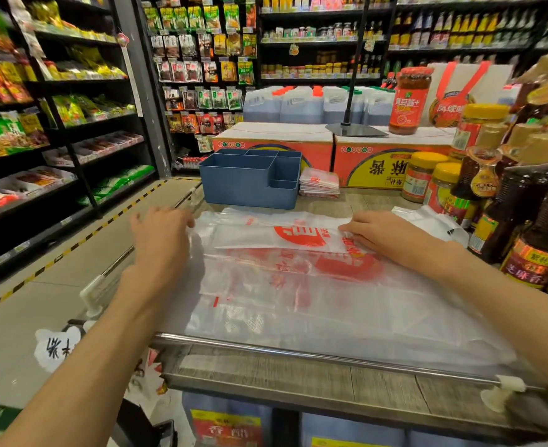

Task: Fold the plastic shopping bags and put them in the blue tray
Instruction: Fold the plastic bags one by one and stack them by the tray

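Lying under right fingers [351,228]: folded bag [279,237].

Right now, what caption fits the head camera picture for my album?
Two hands, left hand and right hand, flatten a plastic shopping bag near the blue tray.

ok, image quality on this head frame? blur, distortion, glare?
Head view: strong wide-angle bending at the edges; left hand motion-blurred, right hand sharper; translucent white plastic bag with red print shows soft sheen; blue plastic tray crisp; brown sauce bottles at right smeared.
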